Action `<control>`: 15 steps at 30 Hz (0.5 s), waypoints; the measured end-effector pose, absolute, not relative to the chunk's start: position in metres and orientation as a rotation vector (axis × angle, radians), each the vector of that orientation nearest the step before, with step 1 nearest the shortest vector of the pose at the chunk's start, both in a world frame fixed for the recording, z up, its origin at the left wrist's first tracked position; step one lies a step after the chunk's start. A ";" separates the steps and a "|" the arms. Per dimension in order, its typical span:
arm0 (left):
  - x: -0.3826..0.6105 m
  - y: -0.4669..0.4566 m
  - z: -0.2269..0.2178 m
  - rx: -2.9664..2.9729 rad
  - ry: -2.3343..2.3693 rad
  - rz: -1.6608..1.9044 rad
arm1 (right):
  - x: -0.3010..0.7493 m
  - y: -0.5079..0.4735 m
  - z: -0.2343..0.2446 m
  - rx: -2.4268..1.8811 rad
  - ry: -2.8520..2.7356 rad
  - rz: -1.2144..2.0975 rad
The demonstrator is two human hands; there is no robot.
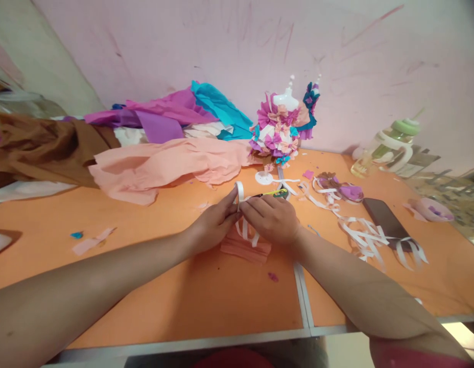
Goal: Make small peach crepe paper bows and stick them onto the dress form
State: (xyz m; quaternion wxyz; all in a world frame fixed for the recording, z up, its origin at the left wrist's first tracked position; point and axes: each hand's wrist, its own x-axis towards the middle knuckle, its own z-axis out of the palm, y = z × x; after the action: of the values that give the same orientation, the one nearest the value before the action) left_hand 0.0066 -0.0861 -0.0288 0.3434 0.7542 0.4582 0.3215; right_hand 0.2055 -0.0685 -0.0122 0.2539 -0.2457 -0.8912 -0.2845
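Observation:
Both hands meet at the middle of the orange table (145,286). My left hand (214,222) pinches a white tape strip (240,193) that curls up above the fingers. My right hand (271,219) is closed over the same strip, and more white strips hang below it. Under both hands lies a folded piece of peach crepe paper (245,249). Scissors with green and yellow handles (275,193) rest just beyond my right hand.
Piled crepe paper in peach (160,166), purple, teal and brown lies at the back left. A small mannequin with paper flowers (281,128) stands by the wall. White backing strips (365,235), a dark phone (384,220) and a bottle (390,145) lie right.

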 end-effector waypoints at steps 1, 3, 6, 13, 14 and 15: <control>0.007 -0.086 -0.029 1.972 1.205 0.821 | 0.205 -0.068 -0.012 -0.659 -2.440 -0.788; 0.007 -0.087 -0.029 1.977 1.200 0.804 | 0.206 -0.066 -0.011 -0.664 -2.491 -0.784; 0.006 -0.088 -0.027 1.970 1.184 0.804 | 0.207 -0.063 -0.015 -0.733 -2.510 -0.708; 0.003 -0.086 -0.024 1.908 1.175 0.852 | 0.205 -0.063 -0.018 -1.012 -2.203 -0.334; 0.002 -0.085 -0.025 1.916 1.135 0.869 | 0.204 -0.063 -0.017 -1.052 -2.172 -0.267; 0.002 -0.085 -0.027 1.933 1.086 0.884 | 0.203 -0.064 -0.016 -1.086 -2.147 -0.206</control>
State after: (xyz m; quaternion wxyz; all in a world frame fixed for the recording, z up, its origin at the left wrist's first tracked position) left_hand 0.0016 -0.0847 -0.0269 0.3684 0.7528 0.4231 0.3442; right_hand 0.2029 -0.0636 -0.0155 0.3553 -0.4204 -0.8311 -0.0798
